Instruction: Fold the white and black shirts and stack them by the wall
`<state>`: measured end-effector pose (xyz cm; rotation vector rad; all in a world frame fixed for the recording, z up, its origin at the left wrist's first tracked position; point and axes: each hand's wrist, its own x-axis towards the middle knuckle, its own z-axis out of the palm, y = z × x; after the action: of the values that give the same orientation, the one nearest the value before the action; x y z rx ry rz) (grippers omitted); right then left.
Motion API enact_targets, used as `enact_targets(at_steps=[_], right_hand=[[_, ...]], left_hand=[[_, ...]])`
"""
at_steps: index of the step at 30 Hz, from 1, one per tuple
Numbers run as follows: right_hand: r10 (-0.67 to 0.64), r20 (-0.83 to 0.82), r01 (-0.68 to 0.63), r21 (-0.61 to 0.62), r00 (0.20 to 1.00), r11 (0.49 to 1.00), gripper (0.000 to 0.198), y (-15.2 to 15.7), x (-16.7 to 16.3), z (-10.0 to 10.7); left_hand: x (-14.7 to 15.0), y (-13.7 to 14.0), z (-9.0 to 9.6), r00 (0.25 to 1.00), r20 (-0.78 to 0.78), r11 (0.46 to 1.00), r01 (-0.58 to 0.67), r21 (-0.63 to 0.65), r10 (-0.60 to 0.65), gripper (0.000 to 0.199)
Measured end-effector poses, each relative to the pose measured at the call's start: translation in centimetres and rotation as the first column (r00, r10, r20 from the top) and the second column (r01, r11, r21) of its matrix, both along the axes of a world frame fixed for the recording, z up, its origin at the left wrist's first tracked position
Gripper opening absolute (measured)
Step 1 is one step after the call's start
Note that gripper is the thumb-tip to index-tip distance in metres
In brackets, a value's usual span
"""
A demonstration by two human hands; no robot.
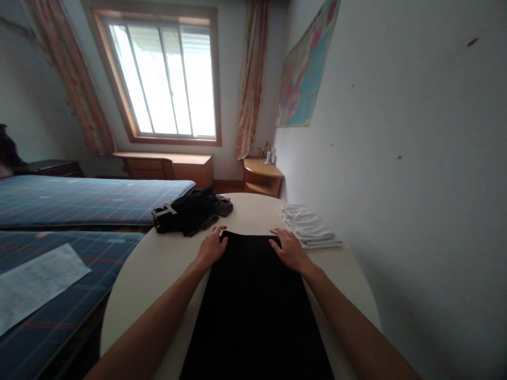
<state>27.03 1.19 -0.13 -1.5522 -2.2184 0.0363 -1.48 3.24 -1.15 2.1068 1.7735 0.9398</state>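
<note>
A long piece of black cloth (257,306) lies flat over the round table, running from its middle toward me past the lower edge of the view. Its kind of garment cannot be made out. My left hand (213,247) rests at the cloth's far left corner, thumb and fingers apart. At the far right corner, my right hand (291,249) lies with its fingers stretched over the edge and the thumb spread from them. Beyond my left hand sits a loose heap of dark clothes (190,211). A stack of folded white cloth (311,227) is just past my right hand.
The pale round table (130,295) stands close to a white wall (415,200) on the right. Beds with blue plaid mattresses (91,198) are on the left, one bearing a paper sheet (43,282). Behind are a wooden desk (190,166) and a corner shelf (263,168).
</note>
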Motion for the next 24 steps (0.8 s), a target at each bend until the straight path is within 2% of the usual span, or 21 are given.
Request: enact_targets(at_steps=[2, 3, 5, 7, 9, 12, 17, 20, 22, 24], right_hand=[[0.058, 0.000, -0.058, -0.075, 0.998, 0.995, 0.053, -1.0, -0.8, 0.0], [0.080, 0.007, -0.079, -0.124, 0.997, 0.989, 0.057, -1.4, -1.2, -0.2], [0.102, 0.024, -0.095, -0.203, 0.995, 0.975, 0.063, -2.0, -1.8, -0.6], [0.103, 0.034, -0.091, -0.239, 0.994, 0.967, 0.065, -2.2, -2.1, -1.0], [0.087, 0.034, -0.077, -0.237, 0.996, 0.969, 0.064, -2.1, -2.0, -1.1], [0.029, 0.039, -0.020, -0.224, 0.999, 0.974, 0.063, -2.2, -1.5, -1.0], [-0.123, 0.055, 0.133, -0.239, 0.991, 0.962, 0.059, -2.4, -0.4, -1.1], [-0.164, 0.072, 0.173, -0.140, 0.984, 0.975, 0.054, -2.9, -0.4, -0.7], [-0.069, 0.072, 0.074, -0.078, 0.995, 0.994, 0.051, -4.0, -1.4, 0.1], [0.166, 0.051, -0.161, -0.083, 0.985, 0.983, 0.050, -6.0, -3.1, 1.2]], left_hand=[[0.7, -1.4, 0.1, 0.996, -0.084, 0.997, 0.033, 0.067, -0.027, 0.048], [1.1, -2.1, 0.0, 0.988, -0.130, 0.992, 0.096, 0.086, -0.085, 0.051], [1.7, -3.5, -0.4, 0.935, -0.232, 0.960, 0.280, 0.025, -0.267, 0.054], [2.0, -4.3, -0.7, 0.889, -0.297, 0.937, 0.337, -0.091, -0.349, 0.054], [2.0, -4.4, -1.0, 0.886, -0.328, 0.944, 0.285, -0.168, -0.327, 0.056], [1.6, -4.0, -1.0, 0.902, -0.340, 0.958, 0.207, -0.201, -0.266, 0.056], [1.0, -3.6, -1.2, 0.926, -0.342, 0.977, 0.101, -0.188, -0.162, 0.055], [0.6, -3.4, -1.5, 0.938, -0.340, 0.990, 0.023, -0.136, -0.069, 0.053], [0.4, -3.2, -1.7, 0.941, -0.336, 0.995, 0.007, -0.095, -0.039, 0.050], [0.3, -3.0, -1.9, 0.945, -0.325, 0.997, 0.015, -0.074, -0.038, 0.048]])
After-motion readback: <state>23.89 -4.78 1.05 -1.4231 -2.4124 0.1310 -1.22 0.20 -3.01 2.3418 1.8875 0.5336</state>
